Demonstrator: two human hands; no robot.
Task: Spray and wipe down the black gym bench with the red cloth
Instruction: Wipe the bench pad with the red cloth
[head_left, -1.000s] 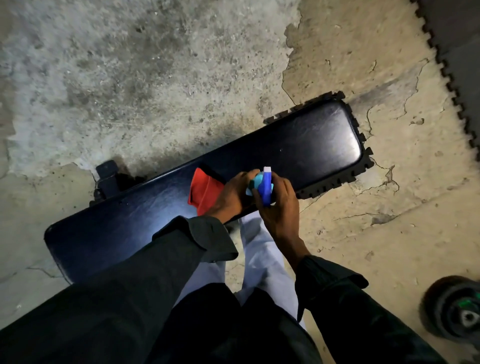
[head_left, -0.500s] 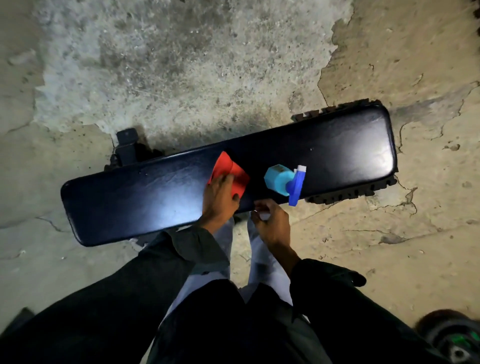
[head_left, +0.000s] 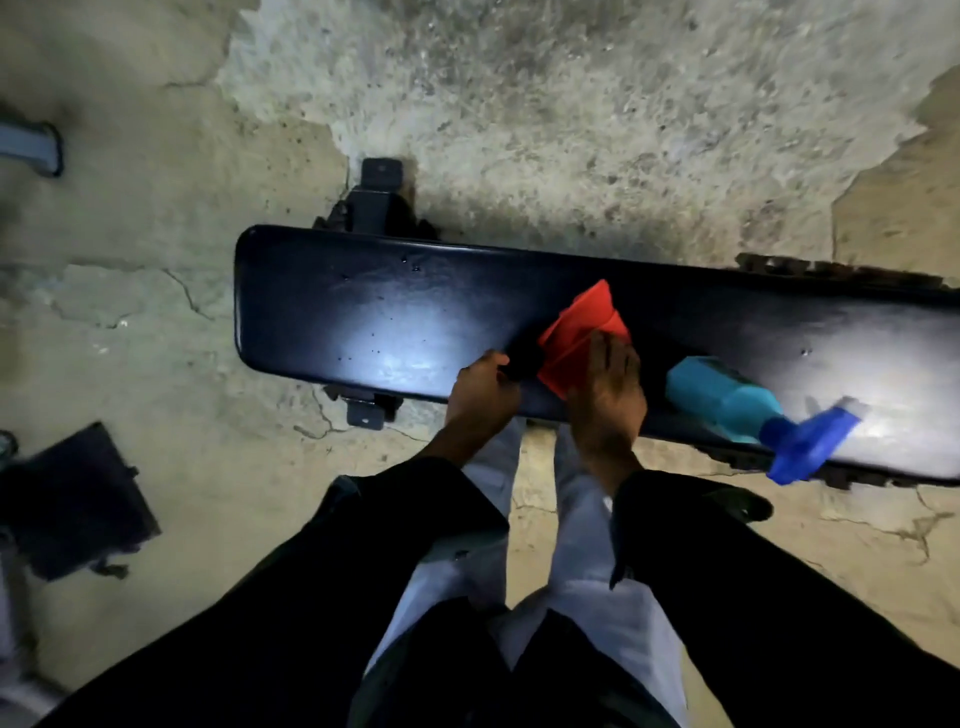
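Observation:
The black gym bench (head_left: 395, 306) runs across the view from left to right, its top shiny with small droplets. A red cloth (head_left: 579, 325) lies folded on its middle. My right hand (head_left: 608, 400) presses down on the cloth's near part. My left hand (head_left: 483, 397) sits just left of it, fingers curled over the bench's near edge. A light blue spray bottle (head_left: 722, 397) with a dark blue trigger head (head_left: 808, 447) lies on its side on the bench, right of my right hand, touched by neither hand.
The bench's metal feet stick out at the far side (head_left: 382, 202) and the near side (head_left: 366, 415). A flat black object (head_left: 72, 499) lies on the cracked concrete floor at the left. A grey piece (head_left: 31, 148) shows at the far left edge.
The bottle was put down on the bench and my right hand moved onto the cloth. My left hand left the cloth for the bench's near edge. The view shifted left.

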